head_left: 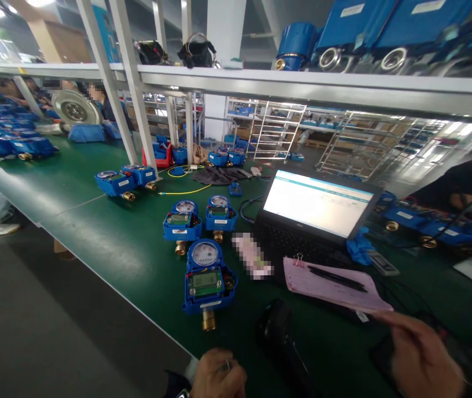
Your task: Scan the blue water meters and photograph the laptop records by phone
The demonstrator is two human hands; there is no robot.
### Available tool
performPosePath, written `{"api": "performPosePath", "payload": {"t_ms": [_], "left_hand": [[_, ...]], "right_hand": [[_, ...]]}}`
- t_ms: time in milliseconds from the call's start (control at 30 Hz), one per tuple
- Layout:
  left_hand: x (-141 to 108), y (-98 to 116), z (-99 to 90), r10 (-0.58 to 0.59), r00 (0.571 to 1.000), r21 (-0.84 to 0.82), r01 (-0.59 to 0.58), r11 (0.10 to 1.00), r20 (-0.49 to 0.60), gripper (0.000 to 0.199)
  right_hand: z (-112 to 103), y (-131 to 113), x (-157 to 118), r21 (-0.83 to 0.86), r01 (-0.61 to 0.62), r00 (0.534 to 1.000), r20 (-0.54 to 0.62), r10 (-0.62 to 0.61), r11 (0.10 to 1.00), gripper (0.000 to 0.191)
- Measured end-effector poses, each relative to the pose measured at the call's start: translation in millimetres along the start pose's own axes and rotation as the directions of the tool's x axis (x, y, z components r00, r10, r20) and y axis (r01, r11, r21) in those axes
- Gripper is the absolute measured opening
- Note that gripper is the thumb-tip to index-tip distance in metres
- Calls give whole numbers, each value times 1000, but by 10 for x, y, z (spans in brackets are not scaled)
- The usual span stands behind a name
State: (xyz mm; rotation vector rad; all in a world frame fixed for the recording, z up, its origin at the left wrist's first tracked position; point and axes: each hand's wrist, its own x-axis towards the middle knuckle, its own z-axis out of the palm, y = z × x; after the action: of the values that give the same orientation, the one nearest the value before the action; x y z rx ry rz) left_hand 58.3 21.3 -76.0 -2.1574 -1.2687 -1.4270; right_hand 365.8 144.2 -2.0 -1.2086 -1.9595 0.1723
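My left hand [218,375] is at the table's front edge with its fingers curled in; a small silvery glint shows at the fingers, and its inner side is hidden. Just beyond it, a blue water meter [205,284] with a round dial, a lit display and a brass fitting lies face up. My right hand [424,356] is blurred, fingers stretched out near the corner of a clipped stack of pink paper [298,279]. On that paper lies a black pen [337,278]. A black handheld scanner [281,342] lies between my hands.
An open laptop [319,204] stands behind the paper. Two more meters [182,220] sit behind the nearest one, others farther left. Overhead a shelf [302,83] carries blue units. A person's dark sleeve [460,177] is at the right. Yellow cable [188,192] lies farther back.
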Motion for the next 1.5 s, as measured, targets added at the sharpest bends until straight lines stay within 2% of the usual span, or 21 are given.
{"api": "performPosePath", "payload": {"t_ms": [67,167,267,400,500,667,800,933,1133,1367,1500], "left_hand": [[28,-7,-26,9,1000,-19,-9,1000,25,33],[45,-23,-24,27,999,-35,-26,999,30,26],[45,-21,-13,13,999,-30,-12,999,37,23],[31,-6,-5,2,1000,-4,-2,1000,1,30],[21,-8,4,12,1000,9,-12,1000,-17,37],[40,-22,1,33,999,-10,-33,999,2,38],[40,-22,-17,36,998,-11,-36,999,49,38],[-12,-10,-10,24,999,36,-25,999,31,39],[-22,2,3,32,999,63,-34,997,35,36],[-51,14,63,-10,999,89,14,996,-42,24],[-166,10,42,-33,998,117,27,993,48,20]], "right_hand": [[277,-135,259,81,116,991,64,-121,990,28],[737,-428,659,223,209,902,332,-276,952,39],[1112,-660,909,280,213,820,471,-327,936,40],[1383,-735,1010,290,184,777,542,-320,939,38],[1412,-677,1037,257,144,793,547,-267,956,33],[1291,-541,1048,177,31,891,440,-107,984,27],[1257,-500,977,170,-79,927,376,10,982,27],[1268,-509,922,175,-139,937,342,72,975,27],[1260,-495,897,195,-163,935,342,88,967,26],[1264,-536,874,229,-181,930,356,90,957,22],[1279,-574,857,284,-175,924,378,58,943,21]]}}
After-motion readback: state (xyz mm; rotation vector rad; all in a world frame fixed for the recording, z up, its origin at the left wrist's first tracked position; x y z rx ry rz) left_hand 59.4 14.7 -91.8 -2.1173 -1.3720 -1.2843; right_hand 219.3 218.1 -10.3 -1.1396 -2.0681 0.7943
